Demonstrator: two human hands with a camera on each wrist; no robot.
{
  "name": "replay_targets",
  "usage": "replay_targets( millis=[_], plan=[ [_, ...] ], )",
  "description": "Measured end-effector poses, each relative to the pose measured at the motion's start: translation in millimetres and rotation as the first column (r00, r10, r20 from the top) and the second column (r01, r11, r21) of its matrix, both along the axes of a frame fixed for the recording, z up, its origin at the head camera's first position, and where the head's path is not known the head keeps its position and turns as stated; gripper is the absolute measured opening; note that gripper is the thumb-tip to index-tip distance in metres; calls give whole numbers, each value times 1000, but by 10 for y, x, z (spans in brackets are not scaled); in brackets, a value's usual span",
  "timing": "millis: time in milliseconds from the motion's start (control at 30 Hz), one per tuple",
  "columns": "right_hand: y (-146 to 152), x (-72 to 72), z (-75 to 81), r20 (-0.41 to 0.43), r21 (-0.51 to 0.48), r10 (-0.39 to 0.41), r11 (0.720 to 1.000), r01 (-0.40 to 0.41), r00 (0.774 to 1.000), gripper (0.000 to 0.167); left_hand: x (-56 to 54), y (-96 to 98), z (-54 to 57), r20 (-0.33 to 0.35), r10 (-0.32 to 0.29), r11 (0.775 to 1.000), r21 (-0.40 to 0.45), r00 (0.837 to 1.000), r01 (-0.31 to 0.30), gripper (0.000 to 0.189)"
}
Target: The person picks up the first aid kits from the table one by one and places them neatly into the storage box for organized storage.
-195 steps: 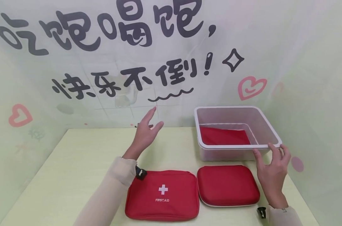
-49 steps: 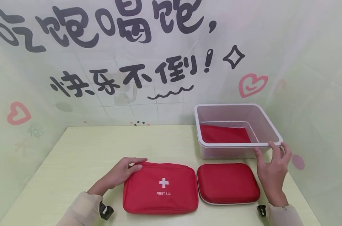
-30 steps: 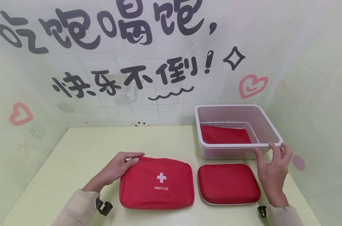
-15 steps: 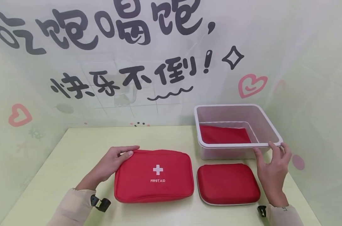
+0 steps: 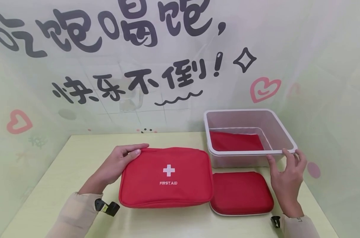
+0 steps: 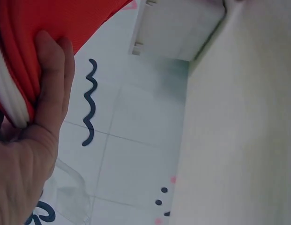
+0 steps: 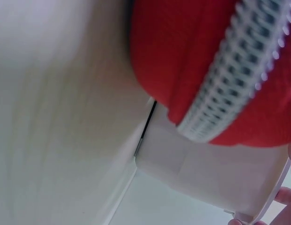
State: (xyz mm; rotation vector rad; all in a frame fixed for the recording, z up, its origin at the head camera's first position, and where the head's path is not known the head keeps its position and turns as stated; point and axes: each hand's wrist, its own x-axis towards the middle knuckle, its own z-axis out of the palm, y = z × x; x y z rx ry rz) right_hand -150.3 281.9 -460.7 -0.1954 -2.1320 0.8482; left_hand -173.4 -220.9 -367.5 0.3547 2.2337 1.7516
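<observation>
My left hand (image 5: 116, 163) grips the upper left corner of a red first aid bag (image 5: 166, 193) with a white cross, thumb in front and fingers behind. The bag (image 6: 61, 18) is raised off the table, and its right end overlaps a red hard-shell case (image 5: 242, 193) in the head view. With my right hand (image 5: 288, 181) I pinch the front right corner of a translucent plastic bin's rim (image 5: 245, 153). Close up in the right wrist view is the zipped side of the red case (image 7: 173, 51), with fingertips (image 7: 286, 196) at the bin's edge.
A flat red item (image 5: 236, 142) lies inside the bin at its left. The pale yellow tabletop (image 5: 70, 165) ends at a printed backdrop (image 5: 180, 119) behind and at both sides. A black wrist mount (image 5: 108, 207) is strapped to the left sleeve.
My left hand has come down from mid-air, taken hold of the first aid bag and lifted it, first leftward, then slightly right toward the case. The right hand and bin have stayed put.
</observation>
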Motion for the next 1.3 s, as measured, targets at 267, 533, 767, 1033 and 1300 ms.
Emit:
replay_targets(
  millis=[267, 533, 767, 1033, 1300],
  plan=[
    [22, 13, 5, 2, 3, -6, 1000, 6, 1000, 56, -110, 243, 182, -14, 36, 996, 81, 999, -35, 45],
    [17, 19, 4, 7, -10, -1, 1000, 1, 1000, 55, -382, 574, 338, -3, 97, 978, 183, 995, -95, 43],
    [2, 18, 12, 20, -5, 3, 1000, -3, 1000, 55, -582, 789, 352, -1, 89, 973, 215, 996, -86, 43],
    [14, 26, 12, 33, 6, -9, 1000, 9, 999, 55, -781, 1049, 388, -22, 84, 975, 208, 996, -78, 40],
    [7, 21, 8, 22, 3, -4, 1000, 3, 1000, 54, -918, 1278, 452, -39, 102, 978, 185, 994, -93, 38]
  ],
)
